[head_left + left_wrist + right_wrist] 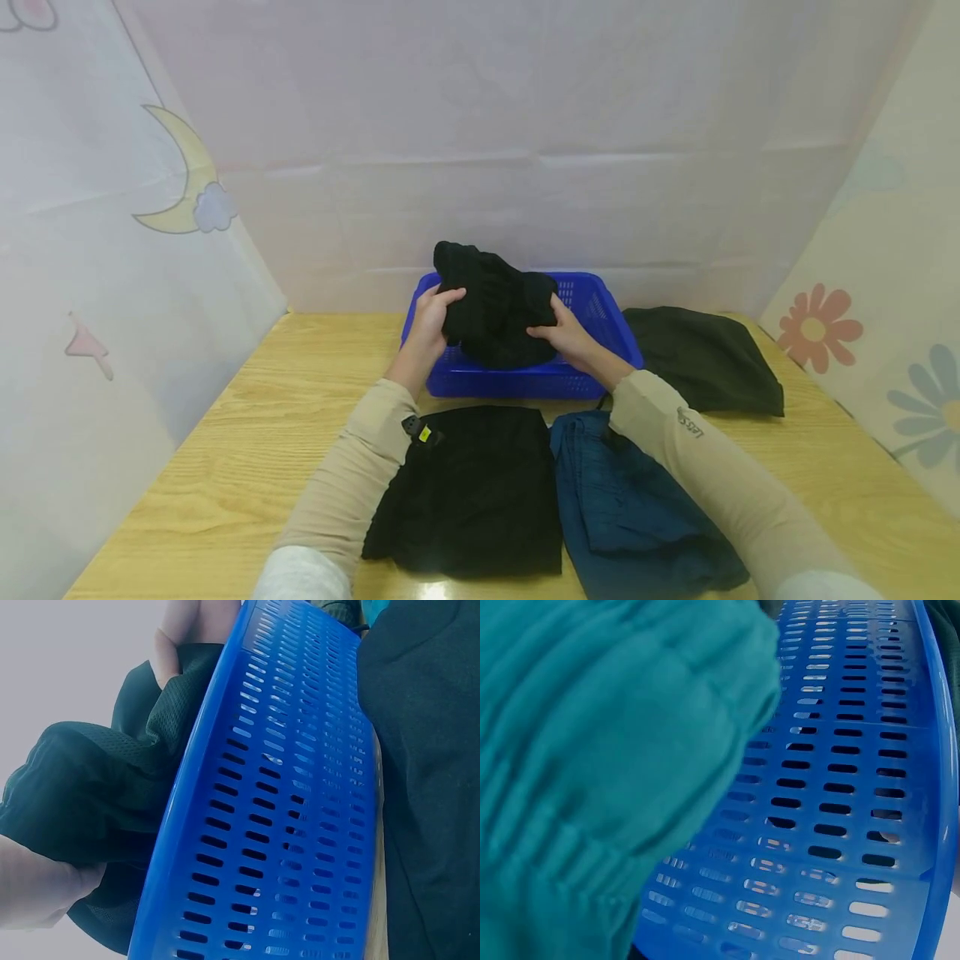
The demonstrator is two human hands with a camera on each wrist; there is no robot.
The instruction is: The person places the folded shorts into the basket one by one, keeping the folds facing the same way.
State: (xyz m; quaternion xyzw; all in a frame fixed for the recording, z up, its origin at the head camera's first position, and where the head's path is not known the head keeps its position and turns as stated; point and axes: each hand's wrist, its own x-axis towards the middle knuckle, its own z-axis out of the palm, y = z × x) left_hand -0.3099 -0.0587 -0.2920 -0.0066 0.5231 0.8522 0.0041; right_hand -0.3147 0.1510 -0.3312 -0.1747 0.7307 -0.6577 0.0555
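A bunched black garment (491, 308) is held up over a blue plastic basket (517, 385), its lower part hanging inside the rim. My left hand (431, 323) grips the garment's left side, thumb on top. On the other side my right hand (567, 336) pinches it between thumb and fingers. The left wrist view shows the dark mesh-like cloth (90, 787) beyond the basket's slotted wall (277, 795). In the right wrist view the basket wall (832, 765) hides most of the held garment.
In front of the basket lie a folded black garment (472, 492) and, to its right, a folded blue garment (637, 517) with a gathered waistband. A dark olive garment (701, 358) lies right of the basket on the wooden table (225, 467). Printed cloth walls (525, 125) enclose the table's back and sides.
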